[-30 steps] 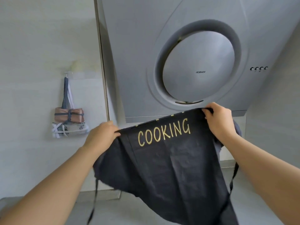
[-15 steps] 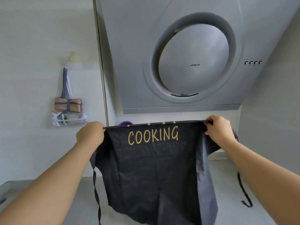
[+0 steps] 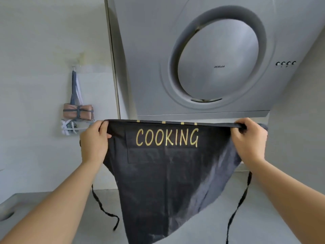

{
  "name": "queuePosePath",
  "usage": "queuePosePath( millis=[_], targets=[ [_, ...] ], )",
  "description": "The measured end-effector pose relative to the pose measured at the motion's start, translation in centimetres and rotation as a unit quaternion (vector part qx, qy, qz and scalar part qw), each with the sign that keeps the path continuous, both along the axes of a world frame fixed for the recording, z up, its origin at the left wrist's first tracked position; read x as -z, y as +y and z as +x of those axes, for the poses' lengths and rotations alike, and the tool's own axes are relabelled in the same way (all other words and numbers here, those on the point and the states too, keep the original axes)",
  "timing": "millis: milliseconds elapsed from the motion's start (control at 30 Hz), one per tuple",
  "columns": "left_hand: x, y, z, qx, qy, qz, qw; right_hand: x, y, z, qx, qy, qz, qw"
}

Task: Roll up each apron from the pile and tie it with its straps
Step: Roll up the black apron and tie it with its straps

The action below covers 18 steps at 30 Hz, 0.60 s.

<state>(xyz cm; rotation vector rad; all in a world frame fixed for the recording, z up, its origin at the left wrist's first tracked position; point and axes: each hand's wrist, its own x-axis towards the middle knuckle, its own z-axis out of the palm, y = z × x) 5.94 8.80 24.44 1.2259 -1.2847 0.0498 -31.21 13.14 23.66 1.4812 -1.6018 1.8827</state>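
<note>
My left hand (image 3: 94, 141) pinches the left top corner of the black apron (image 3: 167, 175), fingers curled over its hem; my right hand (image 3: 248, 140) grips the right corner likewise. The apron hangs spread between them above the grey countertop (image 3: 263, 222), gold "COOKING" lettering (image 3: 167, 140) facing me. Two black straps (image 3: 103, 208) dangle at its sides. Far behind stands a ROBAM range hood (image 3: 218, 55). Far left, two rolled, tied aprons (image 3: 78, 111) hang on the wall.
</note>
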Motion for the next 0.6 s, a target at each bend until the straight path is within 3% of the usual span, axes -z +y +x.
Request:
queuePosePath(
  millis=[100,200,267,333,400,433,500,600],
  targets=[
    [-0.2,0.1,0.5,-0.063,-0.074,-0.12,0.988,-0.1,-0.4,0.8,0.028,-0.018,-0.068,0.997],
    [-0.3,-0.8,1.3,-0.074,-0.104,-0.134,0.983,-0.5,-1.6,1.3,0.05,-0.014,-0.083,0.995],
    [0.5,-2.5,2.4,-0.064,-0.143,-0.067,0.985,-0.2,-3.0,1.4,0.049,0.006,-0.034,0.998],
    [1.7,-4.7,3.9,-0.033,-0.183,0.092,0.978,0.9,-4.9,1.0,0.052,0.056,0.092,0.993],
    [2.6,-6.5,4.8,0.011,-0.213,0.267,0.94,2.0,-7.0,0.4,0.057,0.099,0.277,0.954],
    [2.7,-7.0,4.9,0.025,-0.226,0.311,0.923,2.3,-7.7,0.2,0.057,0.107,0.35,0.929],
    [2.6,-7.7,4.7,0.03,-0.221,0.301,0.927,2.5,-8.7,-0.2,0.047,0.113,0.409,0.904],
    [2.1,-7.3,4.4,-0.003,-0.186,0.176,0.967,1.8,-8.5,-0.2,0.024,0.086,0.332,0.939]
  ],
)
